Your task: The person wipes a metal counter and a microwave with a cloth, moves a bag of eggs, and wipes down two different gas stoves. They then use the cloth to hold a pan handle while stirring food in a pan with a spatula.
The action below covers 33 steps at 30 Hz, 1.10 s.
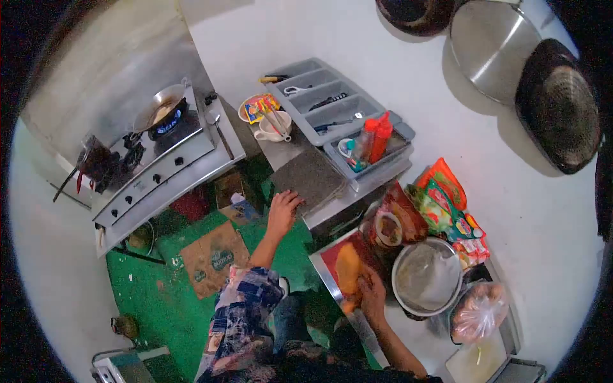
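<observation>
My left hand (pixel 283 209) lies flat, fingers spread, on the near edge of a dark grey slab (pixel 310 179) on the steel counter. My right hand (pixel 372 292) is closed around an orange-yellow piece of food (pixel 348 268) that rests on a red board (pixel 334 254) at the counter's edge. A metal bowl (pixel 426 277) with a pale lining stands just right of that hand. A jar-like brown packet (pixel 393 225) sits behind the board.
A gas stove (pixel 163 163) at the left has a lit blue flame under a wok (pixel 159 107). A grey cutlery tray (pixel 329 105), red sauce bottles (pixel 380 137), a cup (pixel 274 126), snack packets (pixel 447 204) and a bag of brown items (pixel 479 311) crowd the counter. Cardboard (pixel 214 258) lies on the green floor.
</observation>
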### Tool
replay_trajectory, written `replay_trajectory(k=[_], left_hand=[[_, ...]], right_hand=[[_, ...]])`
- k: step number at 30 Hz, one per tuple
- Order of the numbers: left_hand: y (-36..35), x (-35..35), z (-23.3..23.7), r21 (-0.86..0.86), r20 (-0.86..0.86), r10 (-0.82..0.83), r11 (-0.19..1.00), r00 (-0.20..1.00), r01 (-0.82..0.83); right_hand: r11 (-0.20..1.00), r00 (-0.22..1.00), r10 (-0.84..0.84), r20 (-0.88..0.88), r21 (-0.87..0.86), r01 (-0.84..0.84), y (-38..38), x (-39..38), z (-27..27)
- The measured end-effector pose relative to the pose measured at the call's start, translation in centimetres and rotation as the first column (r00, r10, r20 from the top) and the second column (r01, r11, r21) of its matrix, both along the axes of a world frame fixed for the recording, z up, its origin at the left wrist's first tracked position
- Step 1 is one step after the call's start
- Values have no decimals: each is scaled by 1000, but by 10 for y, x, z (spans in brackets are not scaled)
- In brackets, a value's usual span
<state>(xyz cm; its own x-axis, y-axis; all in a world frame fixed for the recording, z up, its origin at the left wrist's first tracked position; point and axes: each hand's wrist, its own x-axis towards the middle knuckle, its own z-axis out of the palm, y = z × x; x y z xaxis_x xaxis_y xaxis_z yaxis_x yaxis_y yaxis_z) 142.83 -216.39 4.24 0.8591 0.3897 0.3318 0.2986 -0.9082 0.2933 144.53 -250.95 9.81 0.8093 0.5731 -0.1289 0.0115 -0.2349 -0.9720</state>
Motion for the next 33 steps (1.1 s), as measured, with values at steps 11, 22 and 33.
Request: replay_trajectory(k=[11, 22, 33], left_hand=[[72, -150, 70, -390, 53, 110, 917, 993, -80], [124, -241, 26, -576, -207, 213, 762, 955, -295], [172, -221, 37, -739, -224, 382, 533, 896, -412]], right_hand=[[923, 742, 89, 664, -335, 189, 237, 68, -34], [804, 874, 306, 377, -594, -26, 428, 88, 20], [908, 730, -295, 616, -58, 416, 299, 87, -42]])
